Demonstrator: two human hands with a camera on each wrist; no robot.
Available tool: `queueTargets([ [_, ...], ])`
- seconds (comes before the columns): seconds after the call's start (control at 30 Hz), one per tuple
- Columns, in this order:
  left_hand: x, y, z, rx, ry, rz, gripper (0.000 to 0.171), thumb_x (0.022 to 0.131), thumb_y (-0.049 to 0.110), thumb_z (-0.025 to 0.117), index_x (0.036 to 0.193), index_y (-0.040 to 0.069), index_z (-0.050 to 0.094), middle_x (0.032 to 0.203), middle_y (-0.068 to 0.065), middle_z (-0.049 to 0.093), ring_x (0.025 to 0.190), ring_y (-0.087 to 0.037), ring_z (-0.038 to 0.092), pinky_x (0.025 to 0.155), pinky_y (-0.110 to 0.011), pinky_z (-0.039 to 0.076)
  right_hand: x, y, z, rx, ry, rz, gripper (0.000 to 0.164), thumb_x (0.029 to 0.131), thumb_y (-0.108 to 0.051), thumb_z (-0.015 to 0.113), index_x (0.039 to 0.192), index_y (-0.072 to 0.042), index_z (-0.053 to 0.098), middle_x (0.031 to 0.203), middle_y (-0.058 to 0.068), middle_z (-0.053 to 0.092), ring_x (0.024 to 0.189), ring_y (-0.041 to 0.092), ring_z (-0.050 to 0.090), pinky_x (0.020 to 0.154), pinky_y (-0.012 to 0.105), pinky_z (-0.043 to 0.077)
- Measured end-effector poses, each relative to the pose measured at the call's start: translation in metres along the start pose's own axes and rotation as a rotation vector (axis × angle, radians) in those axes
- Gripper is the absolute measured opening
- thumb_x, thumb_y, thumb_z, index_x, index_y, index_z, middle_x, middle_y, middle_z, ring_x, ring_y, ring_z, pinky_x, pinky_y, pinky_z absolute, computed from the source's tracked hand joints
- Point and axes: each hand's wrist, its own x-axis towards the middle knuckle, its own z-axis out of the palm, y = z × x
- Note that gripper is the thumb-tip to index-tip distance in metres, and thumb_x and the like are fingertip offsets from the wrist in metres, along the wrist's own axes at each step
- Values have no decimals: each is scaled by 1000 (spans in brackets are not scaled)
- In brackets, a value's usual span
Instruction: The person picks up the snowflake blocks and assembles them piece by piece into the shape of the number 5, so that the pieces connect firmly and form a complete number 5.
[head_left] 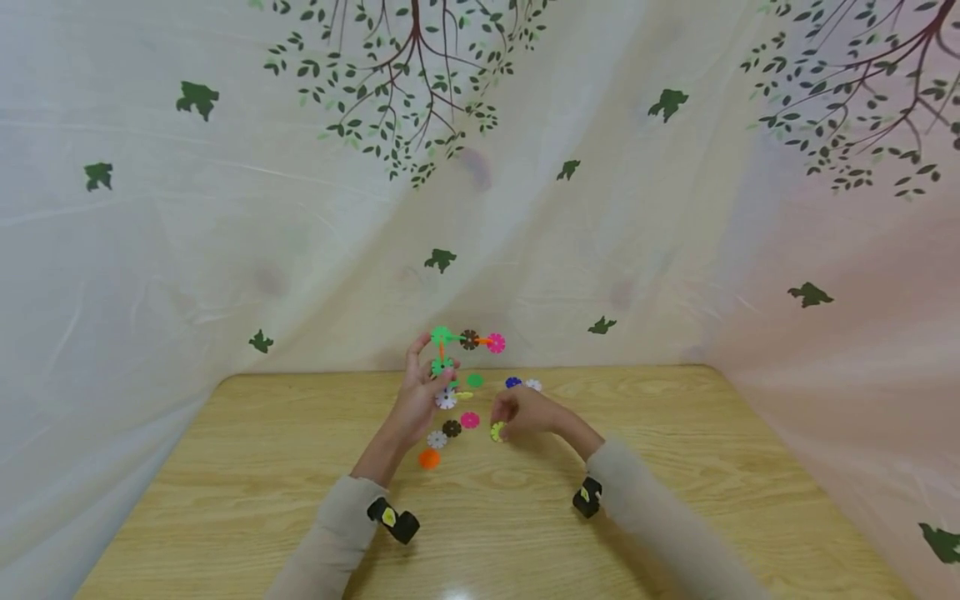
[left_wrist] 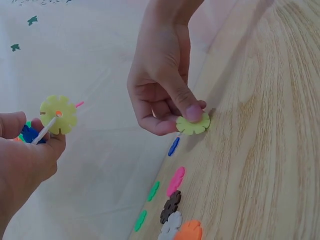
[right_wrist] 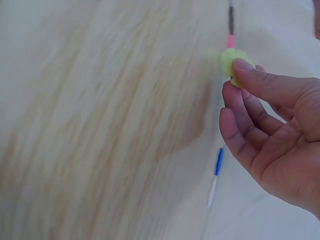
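Note:
My left hand (head_left: pixel 408 404) holds up a linked chain of notched plastic snowflake discs above the table. Along its top run a green disc (head_left: pixel 441 335), a brown disc (head_left: pixel 469 339) and a pink disc (head_left: pixel 496 343); a white disc (head_left: pixel 446 400) sits at the lower end. In the left wrist view, a yellow disc (left_wrist: pixel 67 120) of the chain stands beside the fingers, joined to a white one seen edge-on. Lower and to the right, my right hand (head_left: pixel 528 411) pinches a loose yellow snowflake disc (left_wrist: pixel 192 126) between thumb and fingers, just over the tabletop.
Loose discs lie on the wooden table (head_left: pixel 660 433): orange (head_left: pixel 429 459), white (head_left: pixel 437 439), brown (head_left: pixel 452 428), pink (head_left: pixel 470 420) and green (head_left: pixel 475 381). Behind the right hand are a blue disc (head_left: pixel 513 382) and a white one (head_left: pixel 533 385). A leaf-printed curtain (head_left: pixel 337 275) hangs behind.

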Motion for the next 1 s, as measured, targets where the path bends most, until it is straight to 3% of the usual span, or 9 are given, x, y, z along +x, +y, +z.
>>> queueTargets([
  [0.13,-1,0,-1,4,1,5,68,107,1,41,160,24,5,126,-12,49,96,-8,58,84,-20,56,-1,-3,-1,91,42,-7,17,85,-1,79,101,0,71,90,8,70,79,10,60,71,25,55],
  [0.27,-1,-1,-2,-3,1,2,67,107,1,41,160,25,7,127,-14,49,97,-9,58,84,-20,56,-2,-11,-4,245,77,-8,24,91,-5,74,113,4,69,98,12,73,82,12,66,79,42,61],
  [0.47,-1,0,-2,10,-4,5,68,107,2,42,160,25,6,127,-11,48,99,-10,57,87,-21,56,-4,-26,-10,393,140,-48,24,93,-4,72,116,4,69,94,8,72,83,17,69,87,62,57],
  [0.8,1,-1,-3,16,0,13,68,107,1,42,160,23,6,126,-11,49,100,-10,58,88,-23,56,-7,-37,-8,566,222,-55,24,92,-4,72,112,8,64,87,0,70,80,17,72,88,58,59],
  [1.0,1,0,-4,21,1,12,68,107,2,43,161,23,6,124,-8,52,99,-10,58,85,-20,56,-3,-37,-1,630,209,-60,16,93,-3,70,107,1,64,86,-1,72,79,18,73,89,60,58],
])
